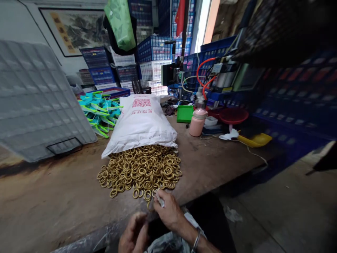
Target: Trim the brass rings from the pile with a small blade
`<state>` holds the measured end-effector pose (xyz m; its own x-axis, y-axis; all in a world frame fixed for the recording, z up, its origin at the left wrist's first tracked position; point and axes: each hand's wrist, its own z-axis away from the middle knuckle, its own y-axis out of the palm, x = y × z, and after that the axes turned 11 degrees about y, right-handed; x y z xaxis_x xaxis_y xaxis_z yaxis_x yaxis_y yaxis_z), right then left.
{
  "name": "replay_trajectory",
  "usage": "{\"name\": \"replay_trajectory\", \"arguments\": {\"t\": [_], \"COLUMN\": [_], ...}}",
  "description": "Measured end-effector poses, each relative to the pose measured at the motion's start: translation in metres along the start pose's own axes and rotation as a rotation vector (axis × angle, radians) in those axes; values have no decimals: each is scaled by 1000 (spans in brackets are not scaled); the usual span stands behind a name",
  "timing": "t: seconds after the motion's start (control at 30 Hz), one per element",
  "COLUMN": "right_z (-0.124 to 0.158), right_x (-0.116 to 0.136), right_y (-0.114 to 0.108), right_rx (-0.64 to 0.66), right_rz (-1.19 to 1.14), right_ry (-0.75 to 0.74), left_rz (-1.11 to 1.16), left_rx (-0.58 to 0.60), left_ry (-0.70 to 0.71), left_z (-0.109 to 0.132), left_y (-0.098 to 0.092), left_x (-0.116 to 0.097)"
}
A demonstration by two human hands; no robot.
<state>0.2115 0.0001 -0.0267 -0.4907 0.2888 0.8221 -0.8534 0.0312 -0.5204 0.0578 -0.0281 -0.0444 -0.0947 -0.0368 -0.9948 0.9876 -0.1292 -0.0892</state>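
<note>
A heap of gold-coloured rings (144, 168) spills from the mouth of a white woven sack (143, 123) onto the worktable (65, 189). At the near edge of the heap is my right hand (170, 212), its fingers closed on a small whitish piece whose kind I cannot make out. A few loose rings lie right by its fingertips. My left hand (133, 234) is lower, over the table's front edge. Its fingers are curled and smeared by motion, so whether it holds anything is unclear.
Left of the sack stand a grey plastic crate (44, 102) and a pile of teal and lime plastic pieces (100, 110). To the right are a green tray (184, 114), a pink bottle (198, 122), a yellow scoop (255, 140) and a red dish (233, 115).
</note>
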Motion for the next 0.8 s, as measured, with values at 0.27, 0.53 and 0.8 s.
{"name": "replay_trajectory", "arguments": {"t": [0.27,0.53,0.8], "right_z": [8,11,10], "right_x": [-1,-3,-3], "right_y": [-4,-5,3], "right_rx": [253,188,218], "right_rz": [-465,-251,-249], "right_ry": [210,46,45], "left_rz": [-131,-118,107], "left_rx": [174,186,183], "left_ry": [273,219,45], "left_z": [-26,-20,-14], "left_y": [6,15,16], "left_x": [-20,-31,-36]}}
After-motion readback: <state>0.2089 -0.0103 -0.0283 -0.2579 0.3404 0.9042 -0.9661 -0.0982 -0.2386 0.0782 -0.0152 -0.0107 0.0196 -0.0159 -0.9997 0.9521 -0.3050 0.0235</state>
